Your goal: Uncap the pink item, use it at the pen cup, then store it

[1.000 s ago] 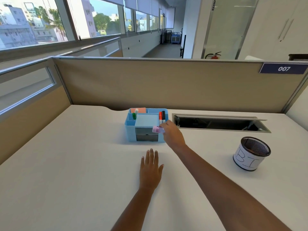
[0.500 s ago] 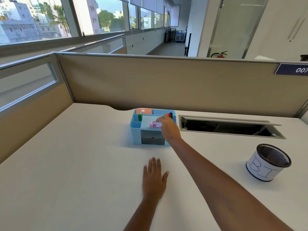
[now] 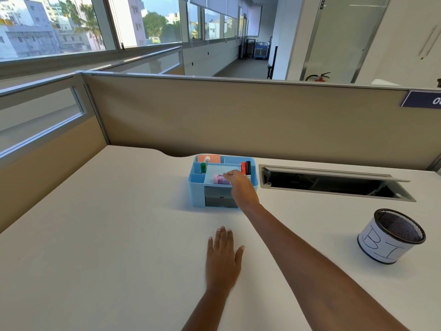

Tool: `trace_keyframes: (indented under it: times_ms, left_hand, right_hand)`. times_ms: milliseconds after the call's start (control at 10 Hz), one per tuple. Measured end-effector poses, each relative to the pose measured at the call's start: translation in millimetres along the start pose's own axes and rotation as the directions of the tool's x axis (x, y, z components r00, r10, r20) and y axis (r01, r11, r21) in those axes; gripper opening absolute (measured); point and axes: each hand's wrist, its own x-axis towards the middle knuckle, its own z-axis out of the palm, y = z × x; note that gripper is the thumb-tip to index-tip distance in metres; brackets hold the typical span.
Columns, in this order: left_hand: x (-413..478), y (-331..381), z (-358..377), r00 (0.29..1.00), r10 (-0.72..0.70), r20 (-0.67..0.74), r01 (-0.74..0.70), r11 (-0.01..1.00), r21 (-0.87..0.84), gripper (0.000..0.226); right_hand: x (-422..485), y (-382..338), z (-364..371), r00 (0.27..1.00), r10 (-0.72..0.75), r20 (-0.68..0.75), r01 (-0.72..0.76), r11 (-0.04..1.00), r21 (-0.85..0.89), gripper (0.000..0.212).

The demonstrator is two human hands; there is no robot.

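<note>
The pink item (image 3: 220, 179), a short capped marker with a lilac end, lies flat in the middle tray of the blue desk organizer (image 3: 196, 187). My right hand (image 3: 241, 187) reaches over the organizer's front, and its fingertips still pinch the marker's right end. My left hand (image 3: 223, 259) rests flat on the white desk, fingers together, holding nothing. The pen cup (image 3: 391, 237), black mesh wrapped in white paper lettered "BI", stands far to the right near the desk's edge.
The organizer also holds a green marker (image 3: 203, 166), red and black markers (image 3: 245, 168), an orange pad (image 3: 210, 158) and a grey drawer (image 3: 220, 199). An open cable slot (image 3: 334, 185) is sunk into the desk behind the cup. Beige partitions (image 3: 238, 120) wall the desk's back and left.
My right hand carried the pink marker from the organizer's front up over the tray and lowered it flat inside. The left hand stayed flat on the desk.
</note>
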Motion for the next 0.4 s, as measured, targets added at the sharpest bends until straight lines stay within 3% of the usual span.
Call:
trace_keyframes:
  times_ms: [200, 400]
  left_hand:
    - [-2, 1, -6, 1.0, -0.007, -0.004, 0.007, 1.0, -0.014, 0.104]
    - [3, -2, 2, 1.0, -0.015, 0.021, 0.015, 1.0, -0.001, 0.062]
  right_hand:
    - [-6, 8, 1, 0.997, -0.081, 0.0, 0.081, 0.995, -0.05, 0.051]
    - [-25, 28, -5, 0.983, -0.111, -0.148, 0.102, 0.993, -0.063, 0.046]
